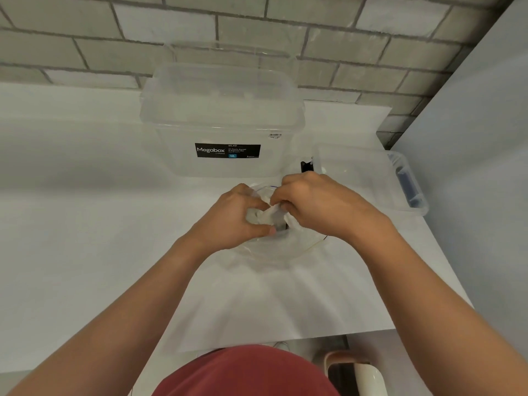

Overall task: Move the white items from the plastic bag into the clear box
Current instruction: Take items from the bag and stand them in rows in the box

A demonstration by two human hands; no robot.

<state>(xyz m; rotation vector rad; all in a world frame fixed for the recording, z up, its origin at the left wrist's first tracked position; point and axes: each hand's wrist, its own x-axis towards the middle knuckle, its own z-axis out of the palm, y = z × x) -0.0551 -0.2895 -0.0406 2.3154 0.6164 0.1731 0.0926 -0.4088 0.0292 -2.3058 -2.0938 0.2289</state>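
White items (pixel 264 216) pinched by left hand (pixel 235 221) and right hand (pixel 317 204) inside plastic bag (pixel 288 248); clear box (pixel 223 121) beyond fingertips possibly part-filled.

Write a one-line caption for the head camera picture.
Left hand and right hand grip white items in a plastic bag in front of a clear box.

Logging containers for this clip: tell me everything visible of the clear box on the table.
The clear box is a tall rectangular tub of translucent plastic with a thick rim. It stands upright on the white table, close to the brick wall. Its front bears a black Megabox label with a blue 12L mark, and a small barcode sticker at upper right. Its top appears open; contents unclear. Only the table touches it; the left hand and right hand are in front, apart from it.
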